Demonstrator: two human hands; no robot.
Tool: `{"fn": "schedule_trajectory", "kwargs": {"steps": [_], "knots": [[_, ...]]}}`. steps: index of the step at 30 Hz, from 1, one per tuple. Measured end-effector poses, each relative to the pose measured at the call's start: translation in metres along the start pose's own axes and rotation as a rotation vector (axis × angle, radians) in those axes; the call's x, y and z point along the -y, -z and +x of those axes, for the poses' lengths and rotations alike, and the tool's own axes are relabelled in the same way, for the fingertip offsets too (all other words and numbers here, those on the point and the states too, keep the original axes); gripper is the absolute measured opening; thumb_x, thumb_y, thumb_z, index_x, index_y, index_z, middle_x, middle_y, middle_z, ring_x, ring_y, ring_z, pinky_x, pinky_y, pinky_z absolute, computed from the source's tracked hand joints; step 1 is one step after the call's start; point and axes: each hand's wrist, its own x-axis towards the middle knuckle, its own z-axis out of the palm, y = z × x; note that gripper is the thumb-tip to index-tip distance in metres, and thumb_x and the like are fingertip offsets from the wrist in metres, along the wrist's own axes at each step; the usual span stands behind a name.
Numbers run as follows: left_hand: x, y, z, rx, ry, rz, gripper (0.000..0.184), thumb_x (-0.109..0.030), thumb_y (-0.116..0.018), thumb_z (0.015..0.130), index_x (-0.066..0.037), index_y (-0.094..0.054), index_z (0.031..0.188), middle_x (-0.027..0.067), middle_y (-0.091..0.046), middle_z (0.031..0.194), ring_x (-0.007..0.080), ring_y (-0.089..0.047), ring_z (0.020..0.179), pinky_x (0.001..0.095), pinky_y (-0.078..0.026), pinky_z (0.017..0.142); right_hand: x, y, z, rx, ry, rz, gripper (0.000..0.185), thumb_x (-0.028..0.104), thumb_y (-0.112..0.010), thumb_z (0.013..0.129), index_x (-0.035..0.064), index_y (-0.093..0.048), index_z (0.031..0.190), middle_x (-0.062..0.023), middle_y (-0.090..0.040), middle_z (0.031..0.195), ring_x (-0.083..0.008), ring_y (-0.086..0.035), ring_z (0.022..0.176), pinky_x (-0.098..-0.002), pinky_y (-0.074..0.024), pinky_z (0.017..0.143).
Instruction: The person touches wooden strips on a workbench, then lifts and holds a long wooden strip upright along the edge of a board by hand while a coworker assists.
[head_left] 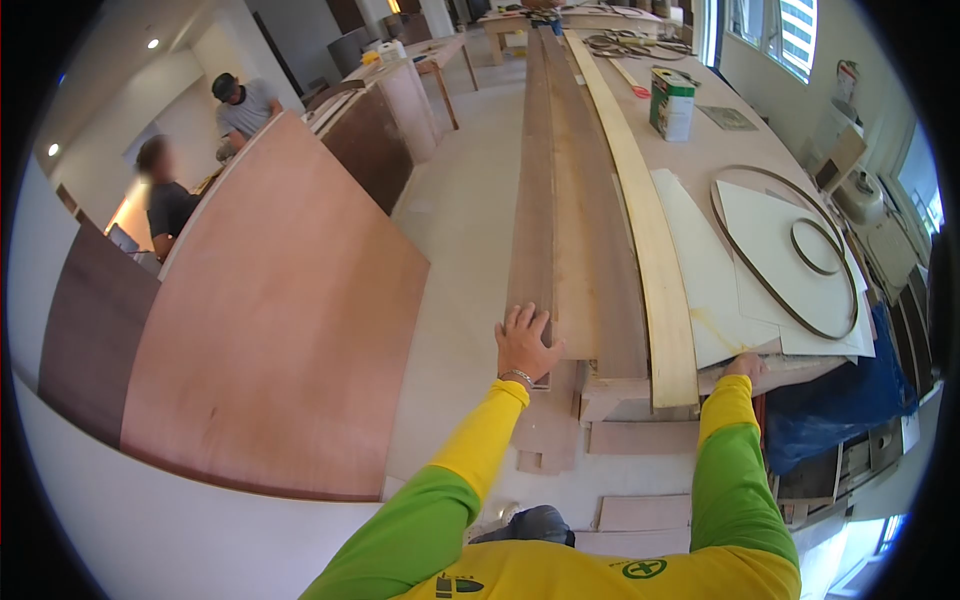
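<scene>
My left hand (525,343) lies with its fingers spread over the near end of a long brown wooden panel (533,200). Beside that panel runs a lighter wood strip (574,230), and then another brown strip (622,270). A pale yellow batten (668,310) stretches along their right side and overhangs the table's near end. At the front edge of the worktable (810,372), my right hand (747,367) is closed, knuckles up, touching the edge. Its fingertips are hidden, so what it grips cannot be made out.
White sheets (765,250) lie on the worktable under a coiled brown edging strip (716,205). Farther back stands a green and white can (672,104). A large plywood panel (280,320) stands at left, with two people behind it. Board offcuts (645,437) lie below the table end.
</scene>
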Motion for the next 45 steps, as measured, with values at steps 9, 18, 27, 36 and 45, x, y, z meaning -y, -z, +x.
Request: {"fn": "schedule_trajectory", "kwargs": {"steps": [9, 18, 27, 36, 45], "knots": [[0.002, -0.003, 0.001, 0.024, 0.009, -0.031, 0.058, -0.046, -0.068, 0.080, -0.015, -0.062, 0.129, 0.0095, -0.047, 0.148, 0.0288, -0.034, 0.141, 0.0596, -0.023, 0.114, 0.013, -0.016, 0.026, 0.087, -0.043, 0.037, 0.029, 0.039, -0.058, 0.094, 0.0177, -0.073, 0.108, 0.0050, -0.070, 0.105, -0.0135, -0.065, 0.092, -0.0407, -0.0493, 0.074], [0.002, -0.003, 0.000, 0.014, -0.002, -0.044, 0.058, -0.048, -0.068, 0.081, -0.014, -0.062, 0.128, 0.0094, -0.046, 0.149, 0.0290, -0.034, 0.142, 0.0600, -0.023, 0.114, 0.008, -0.007, 0.017, 0.142, -0.029, 0.055, 0.039, 0.043, -0.055, 0.096, 0.0166, -0.069, 0.120, 0.0012, -0.067, 0.120, -0.0184, -0.064, 0.107, -0.0444, -0.0477, 0.088], [0.001, -0.003, 0.000, 0.023, 0.008, -0.026, 0.057, -0.047, -0.067, 0.082, -0.015, -0.062, 0.129, 0.0091, -0.046, 0.148, 0.0292, -0.034, 0.141, 0.0608, -0.023, 0.114, 0.006, -0.001, 0.014, 0.178, -0.040, 0.056, 0.048, 0.046, -0.051, 0.097, 0.0154, -0.065, 0.131, -0.0022, -0.064, 0.133, -0.0226, -0.062, 0.119, -0.0477, -0.0463, 0.101], [0.000, -0.001, 0.000, 0.025, 0.014, -0.016, 0.057, -0.047, -0.066, 0.083, -0.015, -0.062, 0.129, 0.0091, -0.046, 0.148, 0.0294, -0.034, 0.141, 0.0609, -0.023, 0.114, 0.006, -0.006, 0.012, 0.137, -0.006, 0.043, 0.044, 0.044, -0.053, 0.097, 0.0164, -0.066, 0.129, -0.0010, -0.065, 0.131, -0.0224, -0.063, 0.118, -0.0475, -0.0469, 0.100], [0.001, -0.003, 0.000, 0.021, 0.019, -0.015, 0.056, -0.047, -0.065, 0.083, -0.016, -0.062, 0.129, 0.0090, -0.047, 0.148, 0.0294, -0.034, 0.141, 0.0610, -0.024, 0.114, 0.006, -0.009, 0.017, 0.119, 0.021, 0.063, 0.041, 0.040, -0.052, 0.098, 0.0091, -0.073, 0.115, -0.0004, -0.072, 0.110, -0.0160, -0.065, 0.096, -0.0450, -0.0514, 0.087]]}}
